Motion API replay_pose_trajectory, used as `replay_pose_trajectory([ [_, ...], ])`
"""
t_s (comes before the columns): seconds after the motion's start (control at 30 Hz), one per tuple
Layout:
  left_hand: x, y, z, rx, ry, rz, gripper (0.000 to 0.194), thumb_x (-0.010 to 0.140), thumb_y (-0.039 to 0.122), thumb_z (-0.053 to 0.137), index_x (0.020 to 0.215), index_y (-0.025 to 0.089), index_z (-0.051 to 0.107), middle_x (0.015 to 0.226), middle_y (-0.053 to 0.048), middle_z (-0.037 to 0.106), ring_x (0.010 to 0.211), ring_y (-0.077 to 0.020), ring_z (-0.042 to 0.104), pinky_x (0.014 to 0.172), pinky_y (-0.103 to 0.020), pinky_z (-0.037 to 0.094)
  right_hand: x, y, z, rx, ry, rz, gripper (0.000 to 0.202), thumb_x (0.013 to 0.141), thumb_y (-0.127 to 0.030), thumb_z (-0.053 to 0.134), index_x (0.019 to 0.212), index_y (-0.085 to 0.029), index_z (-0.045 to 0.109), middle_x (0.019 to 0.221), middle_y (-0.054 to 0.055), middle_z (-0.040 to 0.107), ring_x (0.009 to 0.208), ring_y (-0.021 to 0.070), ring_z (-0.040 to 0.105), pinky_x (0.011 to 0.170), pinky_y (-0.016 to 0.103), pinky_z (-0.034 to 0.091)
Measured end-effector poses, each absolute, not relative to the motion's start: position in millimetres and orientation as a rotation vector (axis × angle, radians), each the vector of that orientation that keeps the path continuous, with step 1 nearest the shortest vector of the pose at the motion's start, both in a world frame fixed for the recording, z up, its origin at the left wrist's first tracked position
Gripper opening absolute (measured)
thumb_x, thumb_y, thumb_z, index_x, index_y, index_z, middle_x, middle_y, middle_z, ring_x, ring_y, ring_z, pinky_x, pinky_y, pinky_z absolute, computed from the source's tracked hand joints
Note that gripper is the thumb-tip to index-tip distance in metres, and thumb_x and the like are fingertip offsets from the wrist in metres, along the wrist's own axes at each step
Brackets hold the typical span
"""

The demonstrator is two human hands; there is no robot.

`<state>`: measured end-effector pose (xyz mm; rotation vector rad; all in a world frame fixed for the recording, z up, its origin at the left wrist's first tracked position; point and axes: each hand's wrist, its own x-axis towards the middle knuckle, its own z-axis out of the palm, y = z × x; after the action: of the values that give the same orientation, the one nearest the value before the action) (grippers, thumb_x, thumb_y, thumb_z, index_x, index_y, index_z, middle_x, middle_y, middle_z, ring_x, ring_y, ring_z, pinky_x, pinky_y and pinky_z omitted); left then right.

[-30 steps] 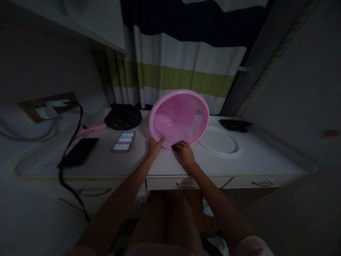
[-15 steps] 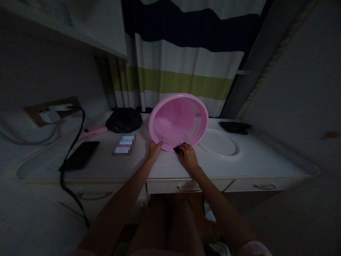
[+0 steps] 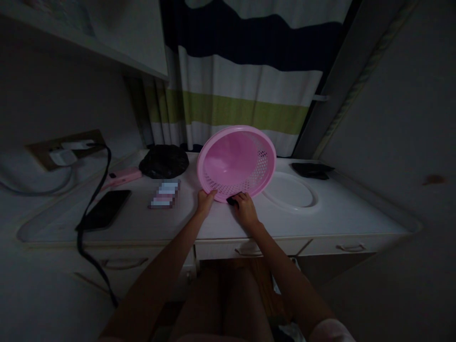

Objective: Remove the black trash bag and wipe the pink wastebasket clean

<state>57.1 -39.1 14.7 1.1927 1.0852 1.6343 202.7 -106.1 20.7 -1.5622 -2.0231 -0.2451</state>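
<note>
A pink plastic basket (image 3: 231,152) with perforated sides is tipped on its side, its opening facing me. My left hand (image 3: 205,201) is closed on the lower left of its rim, thumb on the inside. My right hand (image 3: 246,209) pinches a small black cloth-like piece (image 3: 233,198) against the bottom of the rim. Its exact kind is too dark to make out. To the right of the basket, a white ring (image 3: 313,202) lies flat on the white desk (image 3: 221,225).
On the left are a black bag (image 3: 164,161), a pink device (image 3: 124,176), a phone with a lit, blurred screen (image 3: 165,194) and a dark phone (image 3: 107,209). A black cable (image 3: 82,232) hangs over the front edge. A flat black item (image 3: 311,170) lies at the back right, near the striped curtain (image 3: 245,104).
My right hand has slid slightly left along the rim with the black piece. The left hand keeps its grip, and the basket stays tilted the same way. The view has shifted a little.
</note>
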Motion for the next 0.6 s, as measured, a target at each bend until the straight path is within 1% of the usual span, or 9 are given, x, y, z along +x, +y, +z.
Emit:
replay_pose_trajectory([
  [0.13,56.7,-39.8,16.4,1.146,1.100,1.635,0.029,0.054,0.016,0.063,0.081,0.007,0.067,0.078,-0.007,0.068,0.079,-0.0205,0.061,0.069,-0.029,0.049,198.3,-106.9,22.2,-1.573,-2.037,-0.257,0.025,0.075,-0.006,0.049,0.094,-0.015,0.061,0.095,0.007,0.059,0.092,0.0188,0.043,0.087,0.030,0.033],
  [0.3,56.1,-37.7,14.1,1.125,1.136,1.604,0.029,0.054,0.017,0.063,0.080,0.007,0.067,0.076,-0.007,0.068,0.075,-0.0215,0.061,0.065,-0.030,0.049,216.5,-107.9,26.0,-1.620,-2.076,-0.282,0.026,0.075,-0.007,0.049,0.095,-0.016,0.062,0.094,0.007,0.059,0.093,0.0191,0.043,0.087,0.030,0.033],
  [0.4,56.2,-36.9,13.0,1.134,1.128,1.597,0.029,0.054,0.017,0.063,0.081,0.007,0.067,0.077,-0.008,0.068,0.076,-0.0217,0.061,0.067,-0.031,0.050,230.8,-109.3,31.9,-1.660,-2.083,-0.320,0.027,0.073,-0.005,0.049,0.094,-0.016,0.063,0.095,0.007,0.059,0.094,0.0196,0.043,0.087,0.030,0.033],
  [0.5,56.4,-36.8,12.4,1.195,1.096,1.625,0.028,0.054,0.016,0.063,0.081,0.008,0.067,0.076,-0.006,0.068,0.079,-0.0213,0.061,0.070,-0.030,0.049,235.7,-110.6,37.4,-1.694,-2.104,-0.351,0.025,0.075,-0.006,0.047,0.092,-0.015,0.064,0.093,0.008,0.060,0.092,0.0199,0.044,0.086,0.029,0.033],
  [0.6,56.7,-36.7,11.8,1.207,1.104,1.612,0.028,0.055,0.017,0.062,0.081,0.007,0.067,0.074,-0.006,0.067,0.076,-0.0215,0.061,0.067,-0.030,0.049,226.4,-110.7,39.5,-1.691,-2.133,-0.342,0.024,0.078,-0.008,0.045,0.091,-0.014,0.064,0.091,0.008,0.061,0.091,0.0195,0.045,0.084,0.029,0.034],
])
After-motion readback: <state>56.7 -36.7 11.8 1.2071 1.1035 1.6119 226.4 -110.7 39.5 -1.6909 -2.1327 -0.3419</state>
